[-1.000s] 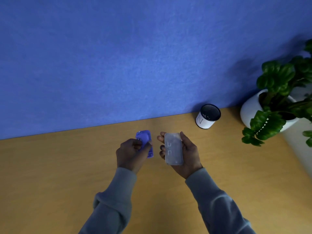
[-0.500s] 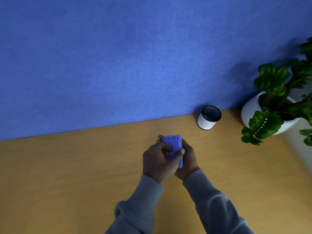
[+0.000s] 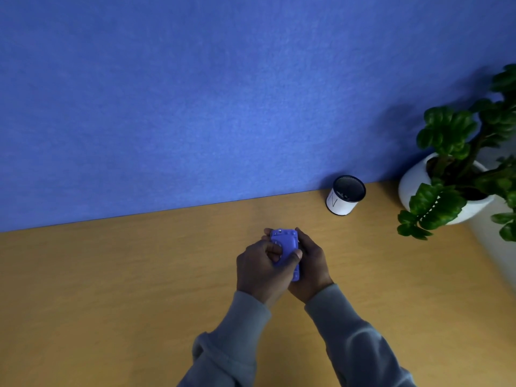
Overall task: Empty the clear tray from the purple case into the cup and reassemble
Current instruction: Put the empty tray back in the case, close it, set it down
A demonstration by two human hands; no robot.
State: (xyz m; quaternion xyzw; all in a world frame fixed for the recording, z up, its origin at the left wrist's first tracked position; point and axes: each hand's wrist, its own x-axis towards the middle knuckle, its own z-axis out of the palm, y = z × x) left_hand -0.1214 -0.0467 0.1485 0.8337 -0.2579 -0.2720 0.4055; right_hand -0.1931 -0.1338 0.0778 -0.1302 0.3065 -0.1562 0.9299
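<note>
Both my hands meet above the middle of the wooden table (image 3: pixel 111 289). My left hand (image 3: pixel 259 269) grips the purple case (image 3: pixel 286 247) from above, thumb across its face. My right hand (image 3: pixel 312 266) cups it from beneath and from the right. The clear tray is hidden under the purple case and my fingers, so I cannot see it. The white cup (image 3: pixel 344 195) with a dark inside stands upright at the back right, against the blue wall, well apart from my hands.
A potted green plant in a white pot (image 3: pixel 418 180) stands at the far right, its leaves hanging over the table. The blue wall (image 3: pixel 195 107) closes off the table's far edge. A pale surface runs along the right side.
A second ago my left hand held the purple case and my right held the clear tray apart. The left hand moved right and brought the case over the tray; both hands now clasp it.
</note>
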